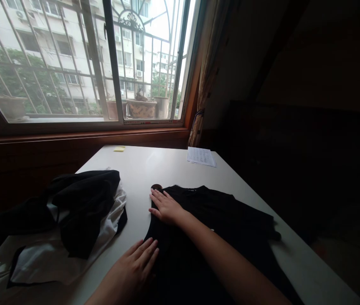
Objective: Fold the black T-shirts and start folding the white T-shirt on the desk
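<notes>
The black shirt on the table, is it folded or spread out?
Spread out. The shirt lies flat on the table, neckline showing and a sleeve stretched to the right.

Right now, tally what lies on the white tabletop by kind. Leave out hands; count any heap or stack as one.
Black shirt: 1
Black-white cloth heap: 1
Yellow note: 1
Printed paper stack: 1
Round dark object: 1
Total: 5

Black shirt: lower end cut off by bottom edge. Left of it, clothes pile cropped at left edge. Beyond its far edge, print on papers illegible.
</notes>
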Tool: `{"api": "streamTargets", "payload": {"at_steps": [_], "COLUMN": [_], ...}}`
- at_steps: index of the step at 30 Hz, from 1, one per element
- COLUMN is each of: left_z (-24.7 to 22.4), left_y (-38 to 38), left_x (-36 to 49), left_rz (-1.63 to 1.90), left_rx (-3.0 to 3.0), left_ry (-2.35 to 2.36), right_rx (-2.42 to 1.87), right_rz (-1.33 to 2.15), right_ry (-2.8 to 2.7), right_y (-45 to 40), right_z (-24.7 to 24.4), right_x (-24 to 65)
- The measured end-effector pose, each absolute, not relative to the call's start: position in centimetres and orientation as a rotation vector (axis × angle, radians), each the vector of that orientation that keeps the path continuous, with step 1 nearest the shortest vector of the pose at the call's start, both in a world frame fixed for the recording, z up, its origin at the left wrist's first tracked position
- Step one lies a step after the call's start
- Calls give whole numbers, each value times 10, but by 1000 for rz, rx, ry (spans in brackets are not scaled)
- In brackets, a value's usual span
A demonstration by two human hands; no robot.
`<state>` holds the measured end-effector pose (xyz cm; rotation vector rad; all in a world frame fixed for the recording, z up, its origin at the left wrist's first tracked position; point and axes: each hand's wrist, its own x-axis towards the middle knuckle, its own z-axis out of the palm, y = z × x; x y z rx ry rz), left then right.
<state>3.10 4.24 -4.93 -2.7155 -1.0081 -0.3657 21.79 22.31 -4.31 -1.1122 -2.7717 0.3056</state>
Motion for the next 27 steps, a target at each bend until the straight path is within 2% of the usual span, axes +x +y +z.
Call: {"api": "streamTargets", "payload": {"at_steps": [4,11,18,27], "left_z": [-42,-34,-35,-24], "left_y": [41,40,39,38], "left_x": [35,43,50,51], "left_rz": [-343,-502,-436,-334], "left_rx": [-2680,-2745,-2831,-2890], "left_ry": [-935,-903,-806,-756], "right_rx": [-1136,-1161,-1140,-1169], "right_rz": [311,291,234,-39], "right_ry": [-2774,-2748,-2697,-2225], "right_y": [233,241,243,227], "right_z": [-44,-48,-54,-46], "right_x": [212,204,203,211]}}
